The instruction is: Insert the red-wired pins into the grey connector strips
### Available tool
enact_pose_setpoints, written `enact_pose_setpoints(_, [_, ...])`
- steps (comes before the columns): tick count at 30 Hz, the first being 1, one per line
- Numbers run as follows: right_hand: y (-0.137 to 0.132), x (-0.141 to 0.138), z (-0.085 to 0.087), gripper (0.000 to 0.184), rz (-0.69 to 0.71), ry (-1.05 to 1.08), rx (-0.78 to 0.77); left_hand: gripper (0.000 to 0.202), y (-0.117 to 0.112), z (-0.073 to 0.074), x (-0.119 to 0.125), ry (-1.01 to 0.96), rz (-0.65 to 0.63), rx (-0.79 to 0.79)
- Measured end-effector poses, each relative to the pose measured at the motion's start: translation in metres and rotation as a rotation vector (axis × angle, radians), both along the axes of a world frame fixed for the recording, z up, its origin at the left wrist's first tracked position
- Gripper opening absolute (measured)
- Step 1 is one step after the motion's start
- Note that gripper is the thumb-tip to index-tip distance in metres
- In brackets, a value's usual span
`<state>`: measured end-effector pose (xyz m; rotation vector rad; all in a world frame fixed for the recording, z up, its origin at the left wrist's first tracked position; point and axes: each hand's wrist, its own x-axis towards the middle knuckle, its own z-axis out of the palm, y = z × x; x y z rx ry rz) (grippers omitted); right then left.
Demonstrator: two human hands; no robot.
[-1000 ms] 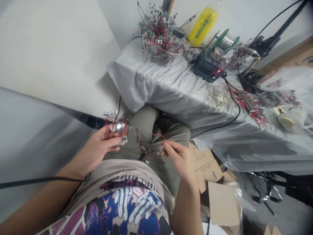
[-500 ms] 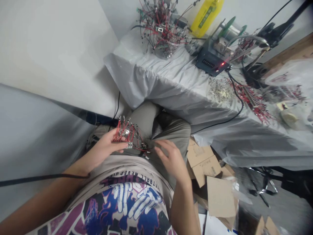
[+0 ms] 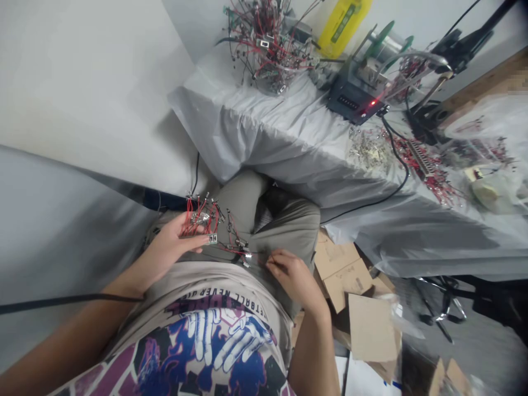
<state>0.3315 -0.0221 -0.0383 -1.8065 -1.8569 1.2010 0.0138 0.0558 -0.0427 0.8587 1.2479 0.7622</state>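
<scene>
My left hand (image 3: 169,242) grips a bundle of small metal switches with red wires (image 3: 201,218) above my lap, and a small rectangular connector (image 3: 213,238) sits at my fingertips. Several more wired switches (image 3: 239,247) trail across my grey-green trousers (image 3: 284,225). My right hand (image 3: 291,275) rests on my thigh with its fingers curled together, close to the end of those wires. Whether it pinches a thin wire is hidden by the fingers.
A grey plastic-covered table (image 3: 264,132) stands ahead, bearing a tangled heap of wired parts (image 3: 268,49), a soldering station (image 3: 355,99) and loose metal parts (image 3: 368,149). Its black cable (image 3: 396,187) hangs over the edge. Cardboard pieces (image 3: 342,275) lie on the floor to the right.
My right hand has moved down and left along my thigh, and its spread fingers have closed together. The wired switches have shifted slightly in my left hand.
</scene>
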Motion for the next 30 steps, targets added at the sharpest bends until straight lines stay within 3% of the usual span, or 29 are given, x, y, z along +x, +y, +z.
enact_pose_setpoints(5, [-0.004,0.012,0.013,0.042,-0.107,0.242,-0.136,0.054,-0.001,-0.010,-0.004,0.017,-0.039,0.014])
enact_pose_setpoints(10, [-0.007,0.020,0.009,0.053,-0.254,0.544,-0.286,0.053,-0.002,-0.014,-0.005,0.013,-0.049,0.023])
enact_pose_setpoints(17, [-0.009,0.017,0.003,0.052,-0.457,0.775,-0.386,0.056,-0.001,-0.019,-0.010,0.025,-0.048,-0.001])
enact_pose_setpoints(21, [-0.008,0.013,0.003,0.045,-0.489,0.856,-0.452,0.063,0.000,-0.023,-0.010,0.021,-0.050,-0.018])
enact_pose_setpoints(30, [-0.009,0.009,0.003,0.041,-0.450,0.854,-0.415,0.060,0.001,-0.020,-0.008,0.026,-0.062,-0.015])
